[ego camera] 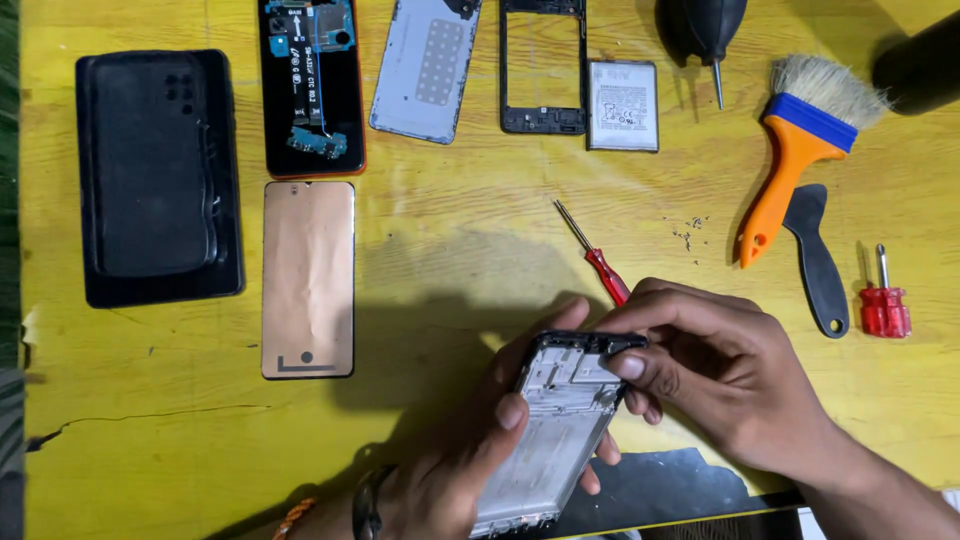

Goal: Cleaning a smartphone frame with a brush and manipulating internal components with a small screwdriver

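- The yellow table [450,250] filled the view; a crack ran along its near left part.
- A black pad [158,178] lay at the far left, with a dark phone case resting on it.
- A copper-coloured panel [308,280] lay flat just right of the pad.
- An opened phone [311,85] with exposed circuit boards lay beyond the copper-coloured panel.
- A grey back cover [425,68] and a black empty frame [543,68] lay side by side at the far centre.
- A brush [800,150] with an orange handle and blue band lay at the far right, bristles pointing away.
- The phone chassis [558,435] was held tilted above the near centre of the table, its silver inner side facing up.
- The left hand [470,460] was closed around the chassis from the left, thumb laid across its face.
- The right hand [720,370] pinched the far top edge of the chassis between thumb and fingers.
- A black spudger [818,265] lay near the brush handle.
- A battery [622,105] lay just right of the empty frame.
- A black air blower [705,30] lay beyond the battery.
- A red screwdriver [597,258] lay just beyond the right hand.
- A short red driver [884,300] lay right of the spudger.
- Small screws [688,232] were scattered left of the brush handle.
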